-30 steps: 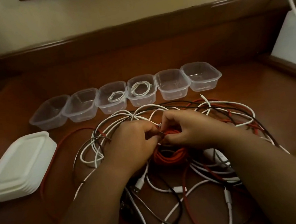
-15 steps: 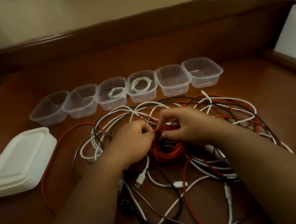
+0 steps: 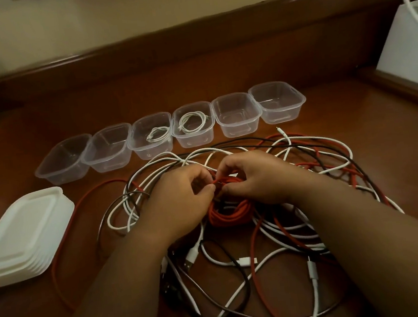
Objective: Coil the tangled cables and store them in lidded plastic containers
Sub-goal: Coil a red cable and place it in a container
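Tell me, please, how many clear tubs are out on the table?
6, in one row behind the cables: four empty, two holding white coils. None seems hidden.

wooden table [image 3: 353, 129] | white box [image 3: 411, 44] far right | beige wall [image 3: 112, 16]

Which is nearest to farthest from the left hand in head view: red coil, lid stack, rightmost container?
From the left hand:
1. Red coil, pinched at its fingertips, centre.
2. Lid stack, far left.
3. Rightmost container, back right.
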Available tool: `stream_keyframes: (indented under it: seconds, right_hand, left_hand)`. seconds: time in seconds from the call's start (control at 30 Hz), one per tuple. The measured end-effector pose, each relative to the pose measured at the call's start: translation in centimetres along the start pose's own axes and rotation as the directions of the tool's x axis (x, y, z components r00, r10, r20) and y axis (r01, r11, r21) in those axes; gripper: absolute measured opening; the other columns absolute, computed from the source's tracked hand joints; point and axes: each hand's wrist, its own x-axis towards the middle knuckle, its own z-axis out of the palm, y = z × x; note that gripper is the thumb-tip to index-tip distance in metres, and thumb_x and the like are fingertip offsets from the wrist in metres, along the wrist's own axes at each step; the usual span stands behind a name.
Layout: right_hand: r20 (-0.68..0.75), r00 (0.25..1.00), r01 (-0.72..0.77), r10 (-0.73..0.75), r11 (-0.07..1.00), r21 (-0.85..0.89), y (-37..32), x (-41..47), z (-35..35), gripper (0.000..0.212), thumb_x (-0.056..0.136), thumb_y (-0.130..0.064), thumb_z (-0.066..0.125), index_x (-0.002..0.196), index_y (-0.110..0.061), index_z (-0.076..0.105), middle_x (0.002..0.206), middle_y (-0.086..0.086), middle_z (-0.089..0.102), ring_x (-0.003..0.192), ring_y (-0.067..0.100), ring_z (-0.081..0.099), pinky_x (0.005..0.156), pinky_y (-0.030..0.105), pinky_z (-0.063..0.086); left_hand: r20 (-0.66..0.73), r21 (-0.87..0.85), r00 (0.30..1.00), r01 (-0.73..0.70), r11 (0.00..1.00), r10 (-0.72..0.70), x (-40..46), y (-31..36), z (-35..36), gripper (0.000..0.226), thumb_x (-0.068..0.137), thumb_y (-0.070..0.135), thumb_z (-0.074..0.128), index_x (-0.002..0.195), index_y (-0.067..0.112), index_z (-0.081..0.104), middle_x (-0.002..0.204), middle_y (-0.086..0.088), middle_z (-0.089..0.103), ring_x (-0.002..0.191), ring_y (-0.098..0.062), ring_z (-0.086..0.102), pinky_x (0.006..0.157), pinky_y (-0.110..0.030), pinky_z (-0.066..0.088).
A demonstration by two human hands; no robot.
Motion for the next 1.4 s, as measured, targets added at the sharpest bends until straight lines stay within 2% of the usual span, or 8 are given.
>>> stream_keyframes:
  seconds: [0.17, 0.33, 0.5, 0.77, 0.9, 1.07, 1.27, 1.4]
  right_hand:
    - [-0.031, 0.999, 0.037, -0.039, 0.998, -0.048, 0.1, 0.1, 0.2, 0.016, 0.090, -0.027, 0.070, 0.103, -0.031, 0.062, 0.098, -0.012, 0.063, 0.087, 0.004, 0.061, 0.073, 0.026, 0.054]
    - [-0.018, 0.999, 0.045, -0.045, 0.998, -0.037, 0.0, 0.0, 0.3, 0.017, 0.090, -0.023, 0.070, 0.097, -0.034, 0.059, 0.102, -0.012, 0.063, 0.092, 0.006, 0.060, 0.080, 0.032, 0.055]
    - [-0.041, 0.999, 0.034, -0.032, 0.998, 0.047, -0.2, 0.0, 0.2, 0.022, 0.087, -0.022, 0.074, 0.097, -0.035, 0.059, 0.100, -0.013, 0.066, 0.086, 0.001, 0.064, 0.068, 0.020, 0.053]
    - [0.005, 1.000, -0.004, 0.003, 0.981, 0.194, -0.4, -0.3, -0.1, 0.020, 0.086, -0.016, 0.074, 0.092, -0.032, 0.063, 0.101, -0.009, 0.067, 0.087, 0.004, 0.069, 0.068, 0.022, 0.058]
    - [0.074, 0.997, -0.049, 0.026, 0.941, 0.334, -0.5, -0.4, -0.4, 0.020, 0.090, -0.002, 0.066, 0.099, -0.020, 0.064, 0.097, 0.002, 0.072, 0.085, 0.018, 0.074, 0.075, 0.032, 0.061]
    - [0.083, 0.996, -0.059, 0.023, 0.880, 0.471, -0.8, -0.6, -0.6, 0.018, 0.095, 0.004, 0.057, 0.106, -0.009, 0.063, 0.090, 0.022, 0.072, 0.077, 0.025, 0.072, 0.071, 0.027, 0.060]
    - [0.038, 0.998, -0.057, 0.044, 0.870, 0.489, -0.9, -0.5, -0.4, 0.011, 0.097, -0.004, 0.056, 0.103, -0.011, 0.062, 0.090, 0.022, 0.073, 0.077, 0.025, 0.072, 0.071, 0.029, 0.060]
    - [-0.005, 0.999, -0.041, 0.052, 0.844, 0.534, -0.8, -0.4, -0.4, 0.010, 0.097, -0.003, 0.057, 0.105, -0.007, 0.060, 0.089, 0.023, 0.073, 0.081, 0.031, 0.073, 0.074, 0.035, 0.061]
  left_hand:
    - [0.113, -0.168, 0.993, 0.052, 0.984, -0.033, 0.5, -0.7, -0.7, 0.039, 0.089, 0.002, 0.061, 0.082, 0.039, 0.068, 0.085, 0.006, 0.069, 0.082, -0.016, 0.069, 0.079, -0.051, 0.058]
    - [0.153, -0.194, 0.988, 0.056, 0.979, -0.026, 0.6, -1.3, -0.7, 0.030, 0.086, 0.010, 0.073, 0.098, 0.037, 0.072, 0.089, 0.012, 0.073, 0.086, -0.006, 0.070, 0.084, -0.042, 0.059]
    - [0.094, -0.099, 0.995, 0.039, 0.994, -0.030, 0.7, -1.0, 0.0, 0.009, 0.089, 0.027, 0.072, 0.089, 0.035, 0.069, 0.080, 0.012, 0.071, 0.073, 0.001, 0.065, 0.063, -0.019, 0.050]
    - [0.140, -0.073, 0.990, 0.045, 0.996, -0.035, 0.6, -0.8, 0.3, 0.011, 0.100, 0.026, 0.054, 0.095, 0.035, 0.058, 0.088, 0.008, 0.066, 0.079, -0.005, 0.063, 0.069, -0.029, 0.053]
    - [0.154, -0.102, 0.987, 0.072, 0.992, -0.056, 0.6, -0.9, 0.3, 0.011, 0.101, 0.026, 0.050, 0.096, 0.033, 0.056, 0.084, 0.003, 0.064, 0.070, -0.009, 0.059, 0.064, -0.032, 0.050]
    - [0.140, -0.259, 0.984, 0.141, 0.956, -0.107, 0.8, -1.2, 0.3, 0.021, 0.101, 0.024, 0.051, 0.088, 0.038, 0.057, 0.077, 0.003, 0.063, 0.069, -0.015, 0.057, 0.070, -0.045, 0.052]
    - [0.140, -0.433, 0.972, 0.230, 0.872, -0.187, 0.8, -0.4, 0.7, 0.013, 0.102, 0.019, 0.051, 0.093, 0.023, 0.060, 0.067, 0.006, 0.063, 0.065, -0.012, 0.058, 0.066, -0.033, 0.049]
    - [0.050, -0.413, 0.983, 0.181, 0.893, -0.176, 0.8, -0.2, 0.5, 0.012, 0.100, 0.024, 0.056, 0.092, 0.025, 0.065, 0.067, 0.005, 0.067, 0.063, -0.011, 0.062, 0.065, -0.033, 0.053]
